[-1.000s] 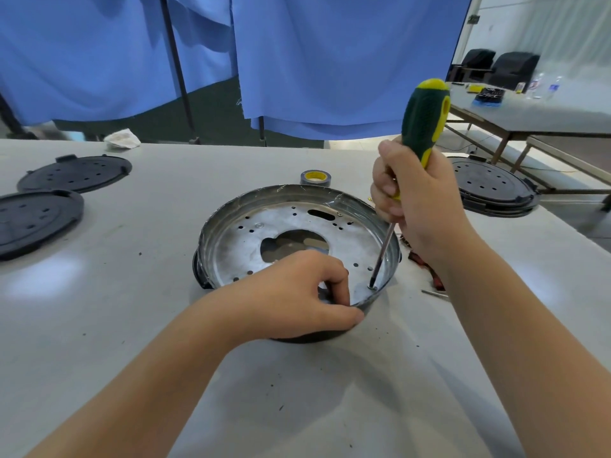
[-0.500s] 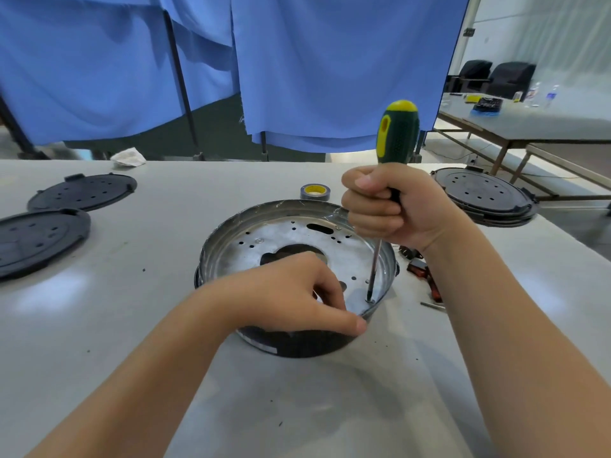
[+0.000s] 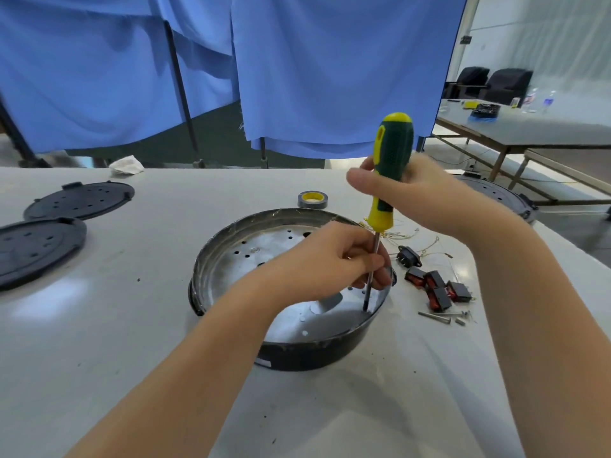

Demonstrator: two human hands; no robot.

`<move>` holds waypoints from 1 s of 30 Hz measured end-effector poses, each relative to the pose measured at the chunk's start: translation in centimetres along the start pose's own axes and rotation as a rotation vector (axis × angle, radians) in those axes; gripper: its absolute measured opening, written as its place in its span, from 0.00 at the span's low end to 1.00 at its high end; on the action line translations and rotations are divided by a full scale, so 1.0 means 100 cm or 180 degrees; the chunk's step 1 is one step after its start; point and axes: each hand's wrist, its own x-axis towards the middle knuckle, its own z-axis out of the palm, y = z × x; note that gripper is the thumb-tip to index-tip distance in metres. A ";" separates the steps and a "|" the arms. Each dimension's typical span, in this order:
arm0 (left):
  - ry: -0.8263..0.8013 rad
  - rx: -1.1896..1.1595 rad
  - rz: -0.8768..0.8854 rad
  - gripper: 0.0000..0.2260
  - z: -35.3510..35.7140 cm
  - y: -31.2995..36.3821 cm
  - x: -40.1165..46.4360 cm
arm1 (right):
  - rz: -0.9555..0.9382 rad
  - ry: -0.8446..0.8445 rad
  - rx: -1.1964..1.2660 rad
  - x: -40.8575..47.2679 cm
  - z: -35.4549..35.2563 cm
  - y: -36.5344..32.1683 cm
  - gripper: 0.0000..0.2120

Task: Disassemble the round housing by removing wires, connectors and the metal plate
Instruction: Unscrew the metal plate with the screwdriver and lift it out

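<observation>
Housing position: the round housing sits mid-worktop, open side up, directly in front of the person.
Metal plate: the perforated metal plate lies inside the housing; judged not yet removed.
Tool: the screwdriver stands near upright, tip down on the plate close to the right inner wall.
Right hand: the right hand is wrapped loosely round the green-and-yellow handle.
Left hand: the left hand is inside the housing, fingers pinching the steel shaft to steady it.
Work done: black-and-red connectors, thin wires and loose screws lie on the worktop just right of the housing; judged already taken out.
Work left: plate fastening at the tool tip, then lifting the plate; whether other fasteners are left cannot be told.
Edges: the housing wall stands just beside the tip, limiting tilt to the right.
Open room: bare worktop lies in front and to the left; the black covers are well apart at far left, the tape roll near behind.
Obstruction: removed parts crowd the right side.
</observation>
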 end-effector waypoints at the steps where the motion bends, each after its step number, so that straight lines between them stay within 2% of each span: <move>1: -0.0028 -0.0001 0.0012 0.08 -0.001 -0.001 0.000 | -0.0142 0.0300 -0.0139 -0.001 -0.004 -0.002 0.27; 5: -0.0190 0.0121 0.0061 0.08 -0.004 0.002 0.002 | -0.0602 0.1344 -0.0330 -0.008 -0.020 -0.011 0.29; 8: -0.0240 0.0147 0.0074 0.07 -0.006 0.003 0.003 | -0.0731 0.1495 -0.0682 -0.012 -0.020 -0.016 0.26; 12: -0.0284 -0.0040 0.0044 0.06 -0.010 0.000 0.002 | -0.0793 0.1223 -0.0679 -0.014 -0.020 -0.022 0.17; 16: -0.0267 -0.0174 0.0027 0.03 -0.016 -0.005 0.001 | -0.0955 0.0655 -0.0339 -0.018 -0.024 -0.028 0.10; 18: -0.0214 -0.0196 0.0033 0.05 -0.017 -0.005 0.001 | -0.1058 0.0368 -0.0148 -0.019 -0.027 -0.028 0.08; 24: -0.0099 0.0049 0.0160 0.07 -0.017 -0.002 -0.002 | -0.1239 -0.0399 0.0886 -0.022 -0.035 -0.020 0.13; 27: -0.0023 0.0231 0.0160 0.09 -0.015 0.001 -0.002 | -0.1103 -0.0737 0.1504 -0.022 -0.037 -0.019 0.15; 29: 0.0021 0.0428 0.0189 0.08 -0.013 0.003 -0.001 | -0.0878 -0.0543 0.1564 -0.021 -0.038 -0.021 0.17; 30: 0.0051 0.0527 0.0203 0.07 -0.012 0.005 -0.001 | -0.0783 -0.0278 0.1390 -0.020 -0.037 -0.022 0.17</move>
